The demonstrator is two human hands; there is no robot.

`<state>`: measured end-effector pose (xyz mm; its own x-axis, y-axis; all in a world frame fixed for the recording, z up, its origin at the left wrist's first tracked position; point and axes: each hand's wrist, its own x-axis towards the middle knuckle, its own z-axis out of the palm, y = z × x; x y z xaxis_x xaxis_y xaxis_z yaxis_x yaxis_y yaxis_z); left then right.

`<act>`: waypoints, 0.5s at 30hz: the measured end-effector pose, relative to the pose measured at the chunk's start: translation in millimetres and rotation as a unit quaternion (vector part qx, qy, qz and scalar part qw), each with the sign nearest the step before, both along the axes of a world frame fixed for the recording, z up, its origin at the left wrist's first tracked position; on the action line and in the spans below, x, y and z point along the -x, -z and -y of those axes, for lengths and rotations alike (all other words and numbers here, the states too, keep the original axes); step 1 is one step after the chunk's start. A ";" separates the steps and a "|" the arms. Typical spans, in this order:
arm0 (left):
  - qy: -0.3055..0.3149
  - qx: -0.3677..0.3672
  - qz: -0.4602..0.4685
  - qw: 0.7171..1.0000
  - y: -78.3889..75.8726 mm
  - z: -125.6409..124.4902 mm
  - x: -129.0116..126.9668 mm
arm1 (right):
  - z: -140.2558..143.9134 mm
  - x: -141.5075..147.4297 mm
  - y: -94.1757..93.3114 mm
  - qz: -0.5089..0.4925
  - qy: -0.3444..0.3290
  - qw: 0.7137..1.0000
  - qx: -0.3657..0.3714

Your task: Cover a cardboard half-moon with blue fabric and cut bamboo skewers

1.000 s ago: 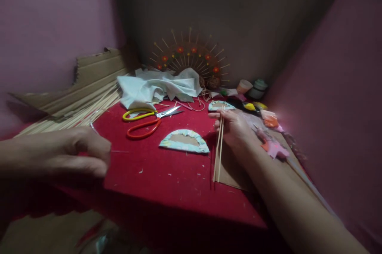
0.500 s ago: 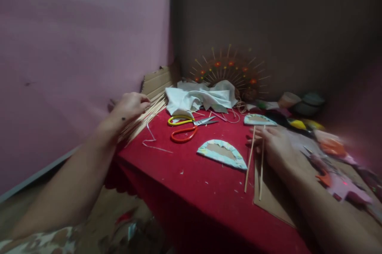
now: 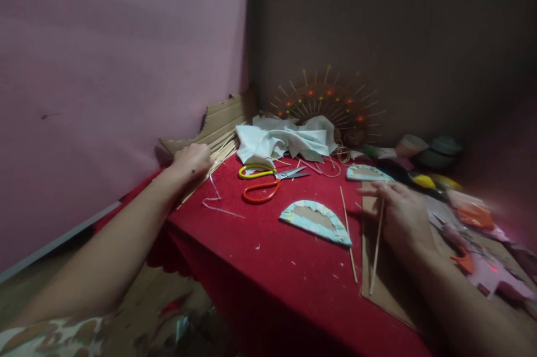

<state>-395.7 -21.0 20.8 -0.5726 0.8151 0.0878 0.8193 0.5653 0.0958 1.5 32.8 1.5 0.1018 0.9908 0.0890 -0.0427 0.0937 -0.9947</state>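
Observation:
At the table's left edge, my left hand (image 3: 192, 160) is closed over a bundle of thin wooden sticks (image 3: 222, 149); its fingertips are hidden. My right hand (image 3: 405, 214) pinches one thin wooden stick (image 3: 376, 250), which slants down over a brown cardboard sheet (image 3: 388, 295). Just left of it, another wooden stick (image 3: 353, 262) lies on the red cloth, touching or very near a half-round cardboard piece edged with pale blue fabric (image 3: 316, 236). A second half-round piece (image 3: 354, 173) lies beyond my right hand. Scissors (image 3: 279, 178) with yellow and orange handles lie open between my hands.
White cloth (image 3: 285, 141) is heaped at the back, before a fan-shaped ornament (image 3: 323, 97) of sticks and red flowers. Torn cardboard (image 3: 222, 116) leans in the corner. A pink glue gun (image 3: 495, 273) and plastic packets (image 3: 472, 211) lie right. The red-covered table (image 3: 260, 267) drops off in front.
One of the two sticks by my right hand now lies on the cloth, and that hand keeps the other. My left hand has turned and closed lower over the bundle. The view has shifted slightly.

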 end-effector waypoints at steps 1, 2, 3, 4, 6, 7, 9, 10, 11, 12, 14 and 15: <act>-0.002 0.005 0.000 1.000 -0.6 -0.7 -0.9 | -0.1 -0.1 -0.3 -0.005 -0.001 1.000 -0.004; -0.007 0.009 -0.002 1.000 -1.7 -0.3 -1.7 | -0.2 -0.1 -0.6 -0.011 -0.001 1.000 -0.006; -0.010 0.012 -0.004 1.000 -3.2 1.1 -2.4 | -0.3 0.0 -0.8 -0.019 -0.002 1.000 -0.009; -0.009 0.010 -0.004 1.000 -5.1 3.4 -2.9 | -0.6 0.0 -0.9 -0.029 -0.005 0.999 -0.013; -0.006 0.001 -0.003 1.000 -9.8 10.3 -2.9 | -2.1 -0.5 -0.3 -0.054 -0.017 0.998 -0.017; -0.005 -0.008 -0.002 1.000 -12.9 14.7 -2.7 | -3.3 -1.1 0.3 -0.071 -0.026 0.997 -0.015; -0.004 -0.034 0.003 0.999 -20.7 24.8 -3.7 | -6.5 -2.7 1.9 -0.108 -0.048 0.993 -0.002; -0.004 -0.051 0.008 0.999 -25.5 30.2 -6.0 | -8.2 -3.4 2.5 -0.128 -0.061 0.990 0.003; -0.001 -0.070 0.012 0.997 -30.7 35.7 -10.1 | -9.5 -4.0 2.5 -0.148 -0.072 0.986 0.005; 0.006 -0.100 0.027 0.995 -36.0 40.8 -16.7 | -10.2 -4.4 1.8 -0.165 -0.084 0.983 0.005; 0.043 -0.177 0.089 0.979 -44.8 48.8 -37.6 | -8.7 -4.1 -2.2 -0.187 -0.102 0.977 -0.008; 0.078 -0.253 0.188 0.946 -47.3 51.1 -51.7 | -6.4 -3.4 -5.5 -0.185 -0.114 0.976 -0.016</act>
